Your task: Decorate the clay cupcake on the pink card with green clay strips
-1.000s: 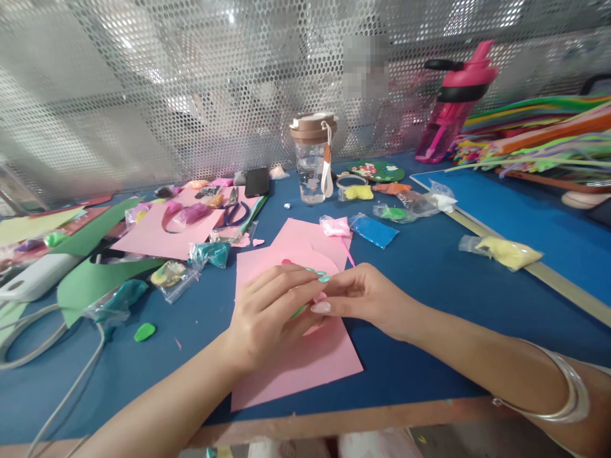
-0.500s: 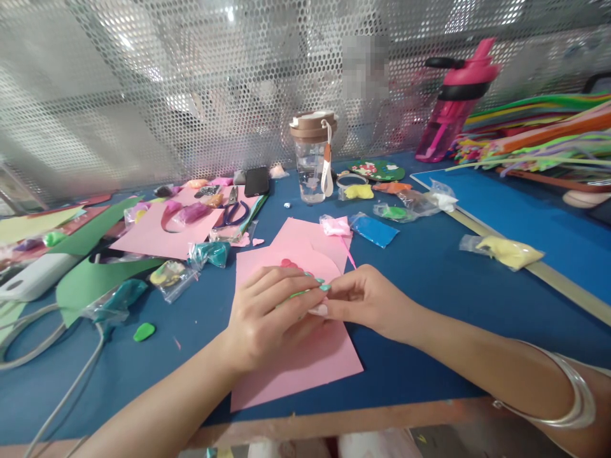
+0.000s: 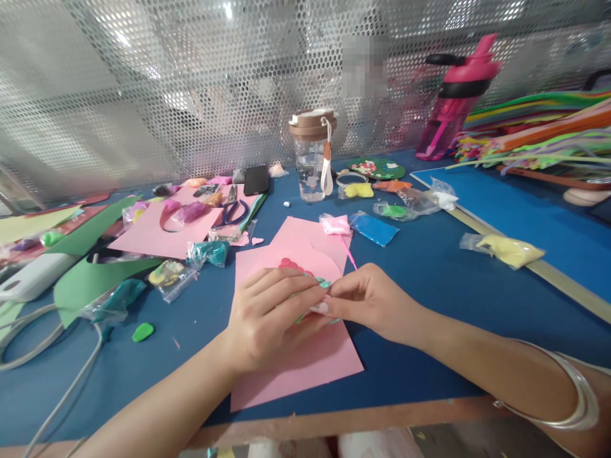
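My left hand [image 3: 267, 318] and my right hand [image 3: 367, 299] meet over a pink paper sheet [image 3: 305, 362] near the table's front edge. Both hands are closed, fingertips pinched together around a small green clay piece [image 3: 300, 316] that shows between them. Small red clay bits [image 3: 287, 263] sit on the pink sheet just beyond my fingers. A silver bangle [image 3: 573, 394] circles my right forearm.
Bags of coloured clay lie around: blue [image 3: 373, 229], yellow [image 3: 508, 249], teal [image 3: 210, 253], pink [image 3: 335, 224]. A clear cup with a brown lid [image 3: 312, 156], a pink bottle [image 3: 451, 95], a black phone [image 3: 256, 180], scissors [image 3: 232, 210], green paper [image 3: 90, 283] and stacked foam sheets [image 3: 539, 133] stand further back.
My hands have stayed in place, with the fingers shifting slightly around the green clay piece. Nothing else has moved.
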A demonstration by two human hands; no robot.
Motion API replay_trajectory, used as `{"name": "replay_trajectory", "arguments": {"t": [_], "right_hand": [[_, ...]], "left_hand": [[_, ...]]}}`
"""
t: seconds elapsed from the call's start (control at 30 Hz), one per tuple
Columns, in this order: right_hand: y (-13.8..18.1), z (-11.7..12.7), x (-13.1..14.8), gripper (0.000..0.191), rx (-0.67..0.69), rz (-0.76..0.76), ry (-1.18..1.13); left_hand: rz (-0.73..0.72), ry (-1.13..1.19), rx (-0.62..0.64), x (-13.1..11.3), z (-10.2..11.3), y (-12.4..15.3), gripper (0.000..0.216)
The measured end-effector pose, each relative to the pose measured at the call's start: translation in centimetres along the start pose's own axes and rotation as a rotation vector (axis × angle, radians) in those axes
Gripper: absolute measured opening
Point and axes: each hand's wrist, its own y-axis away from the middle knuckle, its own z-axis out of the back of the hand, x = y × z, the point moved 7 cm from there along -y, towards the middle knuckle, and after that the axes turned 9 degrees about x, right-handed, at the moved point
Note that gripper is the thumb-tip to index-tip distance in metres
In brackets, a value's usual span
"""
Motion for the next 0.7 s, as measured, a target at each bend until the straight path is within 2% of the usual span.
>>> {"name": "replay_trajectory", "arguments": {"t": [0.27, 0.43, 0.6, 0.7], "right_hand": [[-0.10, -0.04, 0.07, 0.007, 0.022, 0.009, -0.069], [-0.19, 0.22, -0.11, 0.011, -0.001, 0.000, -0.112], [-0.05, 0.81, 0.02, 0.015, -0.089, 0.020, -0.093], [-0.03, 0.90, 0.03, 0.017, -0.096, 0.020, -0.120]], "left_hand": [[-0.015, -0.023, -0.008, -0.07, 0.40, 0.03, 0.016], [-0.008, -0.053, -0.010, 0.11, 0.45, 0.05, 0.016], [0.009, -0.069, -0.008, 0.64, 0.43, 0.28, 0.026], [0.008, -0.077, 0.008, 0.75, 0.53, 0.15, 0.017]]}}
